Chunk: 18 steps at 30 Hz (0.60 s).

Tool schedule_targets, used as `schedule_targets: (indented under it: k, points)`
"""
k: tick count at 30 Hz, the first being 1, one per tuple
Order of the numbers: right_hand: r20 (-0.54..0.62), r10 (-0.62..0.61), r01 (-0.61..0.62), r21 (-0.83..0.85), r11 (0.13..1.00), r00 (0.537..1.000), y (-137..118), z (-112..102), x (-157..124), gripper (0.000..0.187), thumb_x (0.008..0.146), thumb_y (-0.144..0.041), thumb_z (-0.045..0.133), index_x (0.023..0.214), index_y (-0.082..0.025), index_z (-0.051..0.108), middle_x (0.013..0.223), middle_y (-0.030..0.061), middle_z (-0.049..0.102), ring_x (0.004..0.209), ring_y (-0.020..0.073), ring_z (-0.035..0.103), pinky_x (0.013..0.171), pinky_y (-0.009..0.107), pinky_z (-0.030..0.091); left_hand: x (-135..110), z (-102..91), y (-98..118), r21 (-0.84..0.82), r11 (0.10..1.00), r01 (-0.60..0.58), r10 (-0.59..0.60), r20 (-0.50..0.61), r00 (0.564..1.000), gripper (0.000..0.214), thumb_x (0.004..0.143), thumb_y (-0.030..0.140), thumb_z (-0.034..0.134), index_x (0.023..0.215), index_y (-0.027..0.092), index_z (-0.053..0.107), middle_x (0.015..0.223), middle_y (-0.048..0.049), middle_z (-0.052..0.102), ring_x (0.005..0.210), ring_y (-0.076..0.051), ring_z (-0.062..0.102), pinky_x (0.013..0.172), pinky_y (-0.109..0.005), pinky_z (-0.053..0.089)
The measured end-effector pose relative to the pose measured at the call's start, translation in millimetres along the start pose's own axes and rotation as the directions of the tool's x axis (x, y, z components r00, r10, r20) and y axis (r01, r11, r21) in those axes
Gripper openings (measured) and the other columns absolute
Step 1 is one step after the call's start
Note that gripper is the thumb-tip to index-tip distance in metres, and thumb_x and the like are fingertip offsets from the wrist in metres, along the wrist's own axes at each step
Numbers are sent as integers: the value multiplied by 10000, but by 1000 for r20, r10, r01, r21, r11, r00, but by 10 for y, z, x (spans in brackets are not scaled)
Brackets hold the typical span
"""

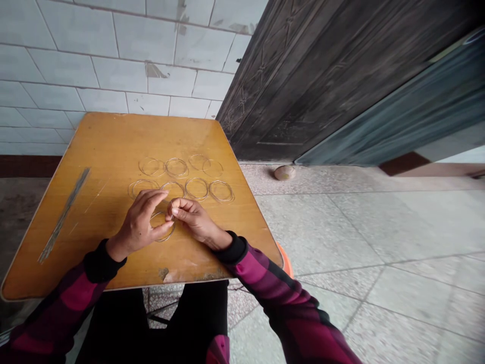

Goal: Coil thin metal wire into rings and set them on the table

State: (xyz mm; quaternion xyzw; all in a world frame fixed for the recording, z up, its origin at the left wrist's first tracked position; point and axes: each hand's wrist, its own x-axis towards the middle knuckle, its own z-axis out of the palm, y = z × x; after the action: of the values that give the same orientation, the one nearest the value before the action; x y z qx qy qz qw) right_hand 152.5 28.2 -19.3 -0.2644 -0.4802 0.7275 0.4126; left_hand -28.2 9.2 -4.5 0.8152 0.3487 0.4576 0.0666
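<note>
A thin wire ring (pixel 163 230) is held between both hands just above the wooden table (pixel 109 146). My left hand (pixel 141 222) curls around the ring's left side, thumb and fingers pinched on the wire. My right hand (pixel 193 217) pinches the ring's top right edge with its fingers closed. Just beyond the hands, several finished wire rings (pixel 182 178) lie flat in two rows on the table.
A bundle of straight thin wires (pixel 64 215) lies along the table's left part. A tiled wall stands behind the table, and a dark carved wooden door (pixel 322 76) to the right. A small round stone (pixel 284 173) sits on the tiled floor by the door.
</note>
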Motion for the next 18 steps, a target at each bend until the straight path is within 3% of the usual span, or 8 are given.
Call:
schedule_targets:
  k: [7,12,18]
  points:
    - [19,-4,3,11,1000,1000,-13,-5,-3,330,771,-454,782,753,-177,603,714,-25,637,653,95,568,677,235,464,-10,-28,-19,-46,998,53,-52,27,998,673,754,257,761,1363,233,474,1265,-143,615,1183,-317,575,1016,-534,467]
    - [51,44,-54,203,978,998,-49,-49,23,337,730,-407,830,721,-168,593,695,-39,587,651,81,580,655,212,471,-21,-75,-85,-287,948,138,-117,88,989,988,666,411,841,1491,252,321,1485,-194,433,1356,-352,434,1073,-534,431]
    - [110,110,-143,352,925,988,-14,-69,58,335,722,-355,849,692,-157,581,697,-41,581,663,77,602,635,196,496,-72,-14,-151,-466,857,221,-188,117,975,910,714,397,812,1483,267,342,1499,-185,431,1372,-334,431,1108,-533,388]
